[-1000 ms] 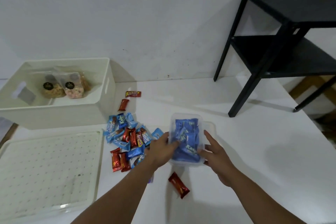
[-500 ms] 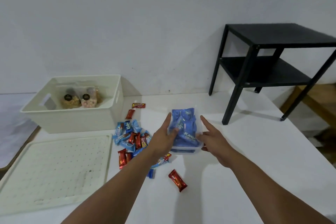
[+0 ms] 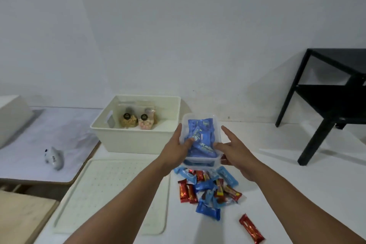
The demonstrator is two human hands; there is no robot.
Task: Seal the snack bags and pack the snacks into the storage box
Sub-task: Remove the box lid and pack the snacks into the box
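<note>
A clear plastic container (image 3: pixel 200 118) full of blue snack packets is held up above the table, just right of the white storage box (image 3: pixel 138 140). My left hand (image 3: pixel 176 148) grips its left side with the thumb over the rim on the packets. My right hand (image 3: pixel 235 148) holds its right side, fingers stretched along the wall. Two sealed clear snack bags (image 3: pixel 136 121) stand inside the storage box. A pile of loose blue and red snack packets (image 3: pixel 208 188) lies on the table below the container.
The box's perforated white lid (image 3: pixel 111 190) lies flat at front left. A single red packet (image 3: pixel 251 231) lies at front right. A black side table (image 3: pixel 332 105) stands at right. A small grey-white object (image 3: pixel 54 158) rests on the left surface.
Both hands have lifted the container of blue packets off the table and carried it left toward the storage box. The view has swung left.
</note>
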